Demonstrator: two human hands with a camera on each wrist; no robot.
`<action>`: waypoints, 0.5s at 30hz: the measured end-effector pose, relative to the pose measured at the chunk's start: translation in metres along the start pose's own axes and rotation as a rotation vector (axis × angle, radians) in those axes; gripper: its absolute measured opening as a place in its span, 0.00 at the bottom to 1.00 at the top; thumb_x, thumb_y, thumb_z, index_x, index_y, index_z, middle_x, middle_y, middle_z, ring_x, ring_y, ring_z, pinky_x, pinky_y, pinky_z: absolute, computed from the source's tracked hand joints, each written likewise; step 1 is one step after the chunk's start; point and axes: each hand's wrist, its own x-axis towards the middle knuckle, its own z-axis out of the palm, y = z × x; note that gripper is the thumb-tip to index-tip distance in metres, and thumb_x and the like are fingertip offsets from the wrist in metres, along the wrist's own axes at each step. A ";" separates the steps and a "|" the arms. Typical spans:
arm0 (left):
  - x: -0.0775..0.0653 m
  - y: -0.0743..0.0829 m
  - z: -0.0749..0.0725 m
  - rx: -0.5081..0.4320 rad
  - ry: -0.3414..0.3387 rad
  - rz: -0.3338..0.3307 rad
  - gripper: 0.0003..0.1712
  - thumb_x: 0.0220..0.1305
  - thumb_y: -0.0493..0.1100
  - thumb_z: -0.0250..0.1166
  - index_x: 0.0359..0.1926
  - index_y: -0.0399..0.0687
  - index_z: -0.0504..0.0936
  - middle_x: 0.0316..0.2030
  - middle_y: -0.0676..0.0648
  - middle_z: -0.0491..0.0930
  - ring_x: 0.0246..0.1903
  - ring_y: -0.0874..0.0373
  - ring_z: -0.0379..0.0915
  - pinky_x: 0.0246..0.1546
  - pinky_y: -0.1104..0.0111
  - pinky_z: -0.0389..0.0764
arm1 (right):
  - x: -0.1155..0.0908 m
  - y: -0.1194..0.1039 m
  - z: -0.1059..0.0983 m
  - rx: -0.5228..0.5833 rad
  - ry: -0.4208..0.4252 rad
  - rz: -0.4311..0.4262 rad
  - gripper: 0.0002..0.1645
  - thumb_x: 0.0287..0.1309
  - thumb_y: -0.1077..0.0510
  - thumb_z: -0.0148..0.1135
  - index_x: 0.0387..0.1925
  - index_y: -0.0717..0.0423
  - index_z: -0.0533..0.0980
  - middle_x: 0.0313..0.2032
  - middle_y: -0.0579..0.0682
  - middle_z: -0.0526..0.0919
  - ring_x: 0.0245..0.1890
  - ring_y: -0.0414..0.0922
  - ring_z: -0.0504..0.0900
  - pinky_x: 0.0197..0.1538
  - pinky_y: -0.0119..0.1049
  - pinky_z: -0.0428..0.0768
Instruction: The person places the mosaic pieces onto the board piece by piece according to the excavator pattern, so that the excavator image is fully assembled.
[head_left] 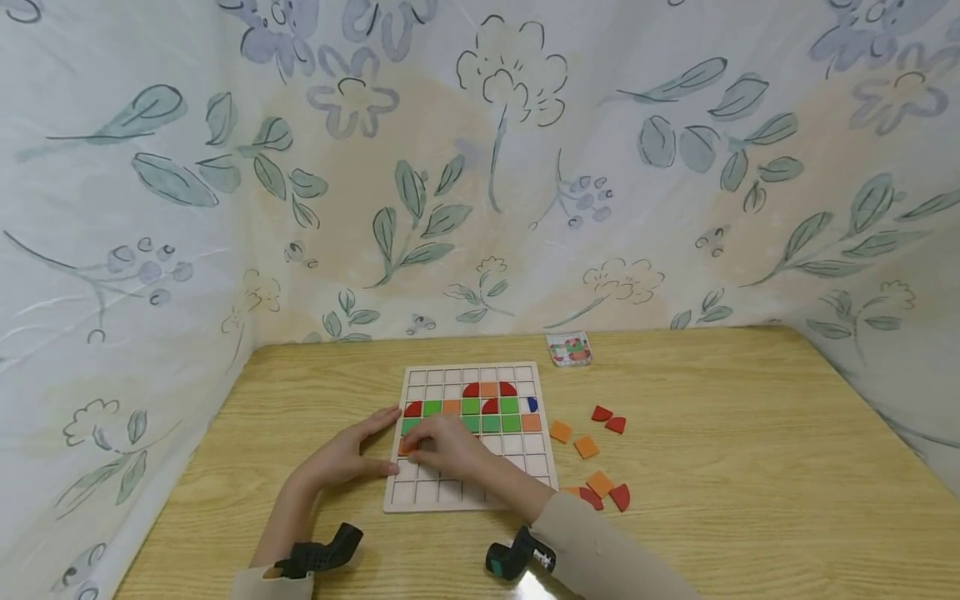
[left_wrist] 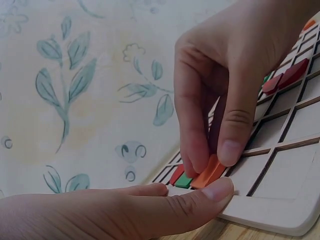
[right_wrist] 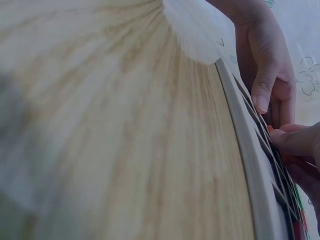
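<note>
A pale wooden grid board lies on the table, with red, green, orange and blue pieces in several of its cells. At the board's left edge, my left hand rests with thumb and fingers spread against the rim. My right hand reaches across the board and pinches an orange square tile at a cell near that edge. The left wrist view has the thumb and fingertips on this tile, beside a green tile. Whether the tile lies fully flat in its cell, I cannot tell.
Right of the board lie loose orange squares and red quarter-round pieces. A small printed pattern card lies behind the board, near the floral cloth. The wooden table extends to the right.
</note>
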 end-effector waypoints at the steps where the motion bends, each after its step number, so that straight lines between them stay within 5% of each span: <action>1: 0.000 0.000 0.000 -0.001 0.000 -0.001 0.48 0.50 0.54 0.69 0.70 0.52 0.57 0.70 0.43 0.52 0.69 0.41 0.42 0.62 0.41 0.51 | 0.000 0.000 0.000 -0.005 -0.003 -0.002 0.06 0.52 0.60 0.66 0.34 0.52 0.84 0.38 0.42 0.85 0.44 0.34 0.79 0.48 0.22 0.73; 10: 0.001 0.000 0.000 -0.009 -0.001 -0.002 0.48 0.50 0.54 0.69 0.70 0.51 0.57 0.70 0.43 0.52 0.69 0.41 0.42 0.62 0.41 0.52 | -0.001 -0.002 -0.001 -0.051 -0.006 -0.049 0.07 0.53 0.59 0.65 0.35 0.53 0.84 0.39 0.44 0.85 0.45 0.36 0.79 0.49 0.24 0.74; 15: 0.000 -0.001 0.000 -0.007 0.002 -0.002 0.48 0.50 0.54 0.69 0.70 0.51 0.57 0.70 0.43 0.52 0.69 0.40 0.42 0.61 0.40 0.52 | -0.004 -0.002 0.001 -0.009 0.020 0.011 0.09 0.53 0.59 0.66 0.38 0.52 0.83 0.38 0.41 0.85 0.44 0.34 0.78 0.49 0.24 0.73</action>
